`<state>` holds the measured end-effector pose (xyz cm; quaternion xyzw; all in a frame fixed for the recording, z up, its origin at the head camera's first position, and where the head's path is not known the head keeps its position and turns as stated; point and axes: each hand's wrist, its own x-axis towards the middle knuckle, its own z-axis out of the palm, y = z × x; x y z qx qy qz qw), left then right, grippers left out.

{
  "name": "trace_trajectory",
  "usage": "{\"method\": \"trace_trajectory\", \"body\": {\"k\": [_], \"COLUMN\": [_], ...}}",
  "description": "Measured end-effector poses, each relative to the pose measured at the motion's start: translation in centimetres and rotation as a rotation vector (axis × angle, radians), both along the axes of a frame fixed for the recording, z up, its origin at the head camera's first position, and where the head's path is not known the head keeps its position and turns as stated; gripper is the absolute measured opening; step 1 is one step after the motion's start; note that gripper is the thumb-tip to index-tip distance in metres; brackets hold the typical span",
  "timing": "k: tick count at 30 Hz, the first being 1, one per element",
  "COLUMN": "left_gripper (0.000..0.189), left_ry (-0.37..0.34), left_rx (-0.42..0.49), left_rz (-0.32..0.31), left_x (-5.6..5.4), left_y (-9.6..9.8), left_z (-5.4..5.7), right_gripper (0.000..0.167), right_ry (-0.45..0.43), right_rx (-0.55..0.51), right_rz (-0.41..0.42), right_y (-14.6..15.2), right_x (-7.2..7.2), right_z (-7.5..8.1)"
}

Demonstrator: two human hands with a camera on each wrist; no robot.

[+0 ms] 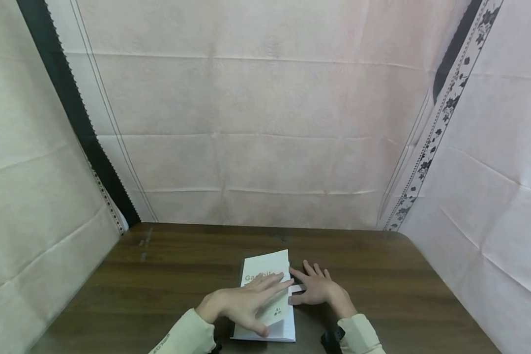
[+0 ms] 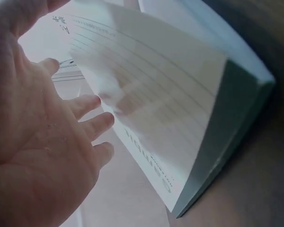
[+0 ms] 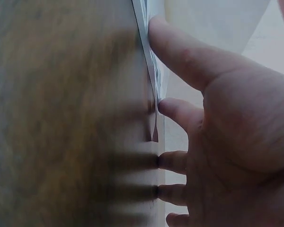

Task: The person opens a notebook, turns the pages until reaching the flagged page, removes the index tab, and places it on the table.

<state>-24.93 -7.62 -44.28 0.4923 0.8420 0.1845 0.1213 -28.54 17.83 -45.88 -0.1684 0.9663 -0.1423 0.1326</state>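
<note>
A pale book with printed lettering on its cover lies on the table, its dark green spine showing in the left wrist view. In that view the cover bows upward above the pages. My left hand stretches over the cover, fingers spread and straight. At the book's right edge, my right hand has its fingers spread, with thumb and index fingertip right at the page edges. A narrow white strip sticks out from the book between that thumb and index finger.
The brown wooden table surrounds the book. Pale cloth hangs behind the table, with more cloth at its left and right sides. Small grey marks show near the far left corner.
</note>
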Motion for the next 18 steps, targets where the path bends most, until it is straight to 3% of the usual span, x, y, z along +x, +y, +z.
{"method": "trace_trajectory", "body": {"k": [6, 12, 18], "left_gripper": [0.116, 0.116, 0.094], "left_ry": [0.002, -0.043, -0.048], "left_rx": [0.063, 0.132, 0.152], "left_rz": [-0.017, 0.003, 0.010], "left_x": [0.0, -0.1, -0.2], "left_y": [-0.3, -0.7, -1.4], "left_z": [0.8, 1.6, 2.4], "right_gripper": [0.089, 0.089, 0.089], "right_ry": [-0.015, -0.005, -0.002], "right_rx": [0.002, 0.005, -0.002], "right_rz": [-0.005, -0.006, 0.002], "right_y": [0.0, 0.0, 0.0], "right_x": [0.1, 0.0, -0.1], "right_z": [-0.1, -0.3, -0.2]}}
